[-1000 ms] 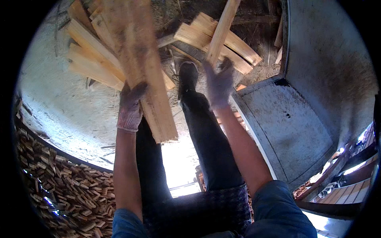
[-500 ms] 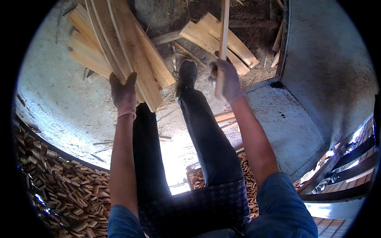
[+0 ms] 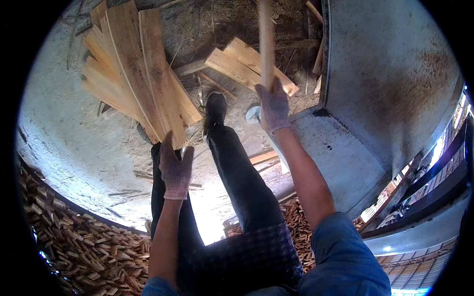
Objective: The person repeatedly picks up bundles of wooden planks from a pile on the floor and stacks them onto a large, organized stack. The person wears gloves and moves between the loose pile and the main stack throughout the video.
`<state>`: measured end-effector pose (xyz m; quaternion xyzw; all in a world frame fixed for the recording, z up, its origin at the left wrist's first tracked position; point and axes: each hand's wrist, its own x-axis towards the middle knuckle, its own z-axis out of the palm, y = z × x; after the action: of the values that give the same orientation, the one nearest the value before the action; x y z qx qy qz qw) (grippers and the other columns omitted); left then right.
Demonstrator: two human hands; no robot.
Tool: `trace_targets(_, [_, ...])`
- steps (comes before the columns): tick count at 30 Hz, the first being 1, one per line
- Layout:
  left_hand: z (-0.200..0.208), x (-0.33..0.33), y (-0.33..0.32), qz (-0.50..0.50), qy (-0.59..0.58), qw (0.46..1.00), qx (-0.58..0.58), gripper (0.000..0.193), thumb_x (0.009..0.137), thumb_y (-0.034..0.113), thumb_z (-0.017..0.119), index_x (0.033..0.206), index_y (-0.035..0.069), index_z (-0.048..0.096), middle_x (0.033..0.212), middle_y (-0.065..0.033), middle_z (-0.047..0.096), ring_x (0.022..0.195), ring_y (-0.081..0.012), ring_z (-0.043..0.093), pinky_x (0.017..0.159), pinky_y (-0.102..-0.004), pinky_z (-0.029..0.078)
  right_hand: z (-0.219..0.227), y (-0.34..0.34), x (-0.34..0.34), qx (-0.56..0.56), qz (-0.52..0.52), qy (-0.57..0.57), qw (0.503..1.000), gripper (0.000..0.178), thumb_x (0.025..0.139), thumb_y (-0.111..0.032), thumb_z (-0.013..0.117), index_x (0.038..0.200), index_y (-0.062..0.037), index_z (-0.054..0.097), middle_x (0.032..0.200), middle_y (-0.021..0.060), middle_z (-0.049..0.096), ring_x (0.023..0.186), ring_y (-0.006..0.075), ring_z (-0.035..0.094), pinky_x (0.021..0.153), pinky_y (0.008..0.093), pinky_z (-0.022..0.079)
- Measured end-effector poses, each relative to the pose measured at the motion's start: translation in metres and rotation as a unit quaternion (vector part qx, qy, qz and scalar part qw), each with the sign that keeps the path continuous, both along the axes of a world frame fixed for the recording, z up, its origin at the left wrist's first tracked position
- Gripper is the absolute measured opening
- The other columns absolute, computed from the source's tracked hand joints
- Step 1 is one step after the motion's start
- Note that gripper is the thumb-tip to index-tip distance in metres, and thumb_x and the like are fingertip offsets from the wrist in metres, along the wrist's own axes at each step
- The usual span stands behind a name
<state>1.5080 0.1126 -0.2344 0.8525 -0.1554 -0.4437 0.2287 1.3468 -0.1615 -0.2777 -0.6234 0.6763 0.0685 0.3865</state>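
Note:
My left hand (image 3: 176, 172), in a knitted work glove, is open with thumb and fingers apart. It is just below the near ends of a stack of long wooden boards (image 3: 160, 74), apparently not gripping them. More pale boards (image 3: 106, 81) fan out under that stack. In my right hand (image 3: 274, 106), gloved too, is a narrow wooden strip (image 3: 266, 42), held upright and slightly blurred. Beyond the strip lie two shorter boards (image 3: 232, 66) on the dirty floor. Part of the right hand's grip is hidden.
Beside my right arm stands a pale metal panel (image 3: 385, 89) with a lower metal surface (image 3: 340, 148). Cut wood pieces are heaped (image 3: 89, 246) at lower left. My shoe (image 3: 216, 106) is on the debris-strewn floor (image 3: 54, 128). Dark rails (image 3: 424, 197) run at far right.
My left hand has let go of the stacked boards and moved down and right. The boards have settled onto the pile. My right hand still holds the strip, slightly lower and further left.

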Motion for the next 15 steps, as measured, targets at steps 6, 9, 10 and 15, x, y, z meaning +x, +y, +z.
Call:
trace_targets(6, [0.002, -0.009, -0.009, -0.036, 0.077, 0.994, -0.071, 0.067, 0.086, 0.021, 0.073, 0.143, 0.004, 0.043, 0.135, -0.0222, 0.055, 0.127, -0.0367, 0.054, 0.105, -0.0419, 0.044, -0.041, -0.081, -0.036, -0.166, 0.021, 0.116, 0.979, 0.069, 0.087, -0.042, 0.068, 0.137, -0.0009, 0.045, 0.116, 0.0284, 0.063, 0.104, 0.0459, 0.061, 0.088, 0.0499, 0.048])
trace_targets(9, [0.012, 0.01, -0.033, -0.081, 0.076, 0.992, -0.067, 0.062, 0.086, 0.012, 0.071, 0.142, 0.003, 0.044, 0.136, -0.0223, 0.054, 0.126, -0.033, 0.055, 0.102, -0.0388, 0.047, -0.067, -0.11, -0.045, -0.206, -0.002, 0.117, 0.971, 0.066, 0.089, -0.045, 0.065, 0.133, 0.0015, 0.049, 0.124, 0.0278, 0.061, 0.11, 0.0449, 0.06, 0.091, 0.0497, 0.048])
trace_targets(10, [0.017, 0.014, -0.038, -0.074, 0.093, 0.991, -0.054, 0.061, 0.087, 0.012, 0.07, 0.142, 0.002, 0.044, 0.135, -0.0228, 0.054, 0.127, -0.0341, 0.054, 0.105, -0.0405, 0.045, -0.079, -0.119, -0.05, -0.214, -0.013, 0.133, 0.968, 0.065, 0.089, -0.045, 0.064, 0.133, 0.0012, 0.049, 0.125, 0.0277, 0.061, 0.111, 0.0443, 0.061, 0.092, 0.0494, 0.048])
trace_targets(15, [0.028, 0.022, -0.048, -0.038, 0.125, 0.99, -0.056, 0.062, 0.087, 0.02, 0.073, 0.14, 0.002, 0.047, 0.132, -0.0244, 0.058, 0.125, -0.035, 0.057, 0.104, -0.0416, 0.046, -0.113, -0.174, -0.066, -0.108, 0.235, 0.455, 0.852, 0.064, 0.094, -0.04, 0.057, 0.143, -0.0026, 0.043, 0.133, 0.0246, 0.058, 0.122, 0.038, 0.057, 0.104, 0.0454, 0.043])
